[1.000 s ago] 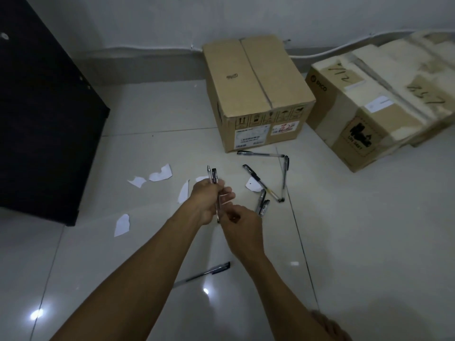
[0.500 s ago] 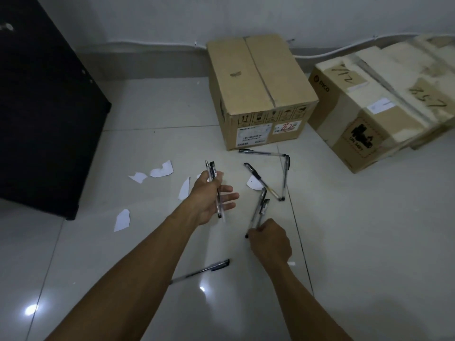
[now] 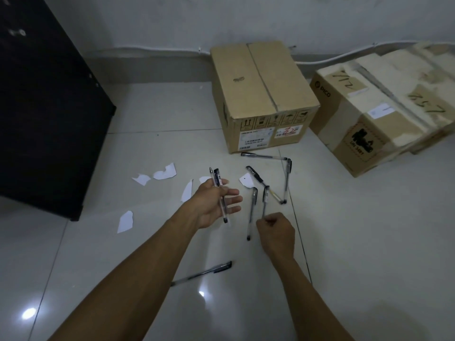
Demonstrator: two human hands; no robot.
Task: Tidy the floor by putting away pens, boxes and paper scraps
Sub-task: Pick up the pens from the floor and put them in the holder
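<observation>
My left hand (image 3: 214, 205) holds two pens (image 3: 219, 193) between thumb and palm, the other fingers spread. My right hand (image 3: 275, 232) is closed, pinching the lower end of a pen (image 3: 264, 201) that lies on the white tile floor. Another pen (image 3: 251, 212) lies just left of it. Three more pens (image 3: 264, 156) (image 3: 287, 178) (image 3: 258, 178) lie further off, before the closed cardboard box (image 3: 261, 94). One pen (image 3: 202, 273) lies near me, between my forearms. White paper scraps (image 3: 165, 172) (image 3: 125, 221) (image 3: 247, 180) are scattered left and centre.
A second, taped cardboard box (image 3: 369, 119) sits at the right beside flat cardboard against the wall. A black cabinet (image 3: 44, 114) stands at the left. A white cable (image 3: 157, 49) runs along the wall base.
My right hand left my left hand, dropped to the floor and closed on the end of a pen. My left hand kept its two pens and spread its fingers.
</observation>
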